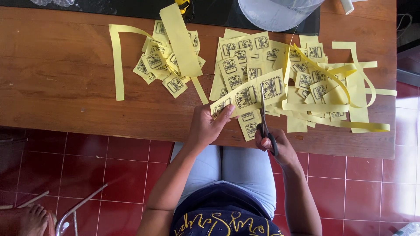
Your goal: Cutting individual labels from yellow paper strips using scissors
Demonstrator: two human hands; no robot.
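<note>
My left hand point(207, 124) pinches the near end of a yellow paper strip point(247, 94) printed with black label designs, holding it slanted above the wooden table point(65, 87). My right hand point(278, 146) grips black-handled scissors point(265, 122), whose blades point away from me and cross the strip between two labels. Cut yellow labels lie in a pile point(168, 61) to the left and a larger pile point(262, 52) beyond the strip.
Long yellow offcut strips point(345, 94) curl in a heap at the right of the table. A translucent plastic container point(280, 13) sits on a black mat at the far edge. Red floor tiles point(109, 170) lie below. Another person's bare foot point(33, 218) shows at bottom left.
</note>
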